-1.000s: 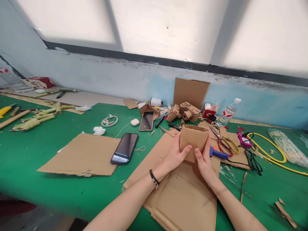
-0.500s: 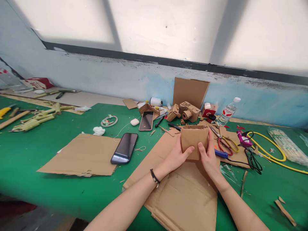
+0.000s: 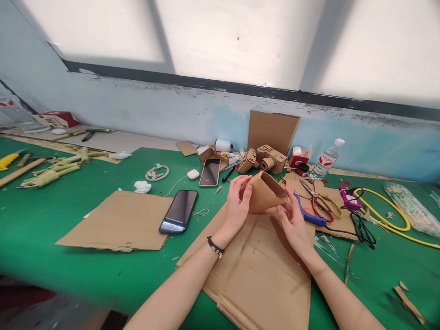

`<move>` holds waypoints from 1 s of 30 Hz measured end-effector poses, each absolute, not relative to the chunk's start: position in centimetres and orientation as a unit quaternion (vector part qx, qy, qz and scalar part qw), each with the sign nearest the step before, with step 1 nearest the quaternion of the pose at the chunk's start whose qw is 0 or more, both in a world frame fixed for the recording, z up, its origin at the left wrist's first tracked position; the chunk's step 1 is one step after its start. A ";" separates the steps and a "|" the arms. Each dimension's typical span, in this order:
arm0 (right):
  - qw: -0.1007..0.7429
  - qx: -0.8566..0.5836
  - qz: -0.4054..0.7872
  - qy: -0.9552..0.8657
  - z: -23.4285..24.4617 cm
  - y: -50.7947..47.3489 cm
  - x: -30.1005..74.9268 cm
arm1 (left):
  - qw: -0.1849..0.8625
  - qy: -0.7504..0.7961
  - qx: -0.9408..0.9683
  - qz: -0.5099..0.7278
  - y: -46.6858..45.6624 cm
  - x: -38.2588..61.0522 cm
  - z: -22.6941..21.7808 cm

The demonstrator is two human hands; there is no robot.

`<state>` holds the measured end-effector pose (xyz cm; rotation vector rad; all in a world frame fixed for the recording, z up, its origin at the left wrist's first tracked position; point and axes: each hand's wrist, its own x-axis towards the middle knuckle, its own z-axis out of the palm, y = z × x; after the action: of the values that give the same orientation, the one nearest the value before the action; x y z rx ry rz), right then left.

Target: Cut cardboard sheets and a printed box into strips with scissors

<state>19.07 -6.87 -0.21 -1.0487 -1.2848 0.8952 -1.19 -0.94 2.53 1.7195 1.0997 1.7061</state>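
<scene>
A small open cardboard box (image 3: 263,191) is held above a large flat cardboard sheet (image 3: 261,270), tipped so its open mouth faces right. My left hand (image 3: 237,201) grips its closed left end, fingers curled over the top. My right hand (image 3: 292,220) supports the box from below near its opening, with its fingers touching the lower edge. A black bead bracelet sits on my left wrist.
On the green table (image 3: 51,229) lie a second cardboard sheet (image 3: 117,222), two phones (image 3: 178,211) (image 3: 209,172), scissors (image 3: 318,199), a blue-handled tool (image 3: 309,215), a glue gun with a yellow cable (image 3: 374,206), a water bottle (image 3: 326,160) and a cardboard model (image 3: 268,158).
The box was upright between both hands. Now it is lifted a little and tipped onto its side, with my left hand moved to its top left end and my right hand under it.
</scene>
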 end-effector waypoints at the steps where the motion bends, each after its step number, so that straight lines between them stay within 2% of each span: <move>1: 0.590 -0.448 0.383 -0.552 -0.2 -6.9 19.0 | 0.243 0.400 0.627 0.622 -1.0 -1.2 2.6; 11: 0.572 -0.504 0.306 -0.570 0.1 -7.0 19.8 | 0.251 0.401 0.635 0.611 -1.4 -1.2 3.0; 16: 0.576 -0.534 0.225 -0.577 0.6 -7.0 20.4 | 0.234 0.380 0.711 0.543 -2.1 -1.1 2.9; 19: 0.581 -0.532 0.214 -0.577 0.7 -6.8 20.7 | 0.220 0.370 0.741 0.515 -2.5 -1.0 3.0; 22: 0.585 -0.532 0.219 -0.571 0.6 -6.6 20.9 | 0.222 0.371 0.722 0.540 -2.3 -0.9 2.8; 26: 0.582 -0.534 0.215 -0.574 0.6 -6.4 21.0 | 0.307 0.416 0.641 0.567 -1.4 -0.9 1.9; 30: 0.572 -0.538 0.220 -0.579 0.7 -6.5 20.9 | 0.429 0.440 0.589 0.525 -1.0 -0.6 1.0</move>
<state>20.88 -6.55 0.74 -1.2617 -1.3576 0.5157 -0.58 -1.00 0.99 1.4709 1.0977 1.3098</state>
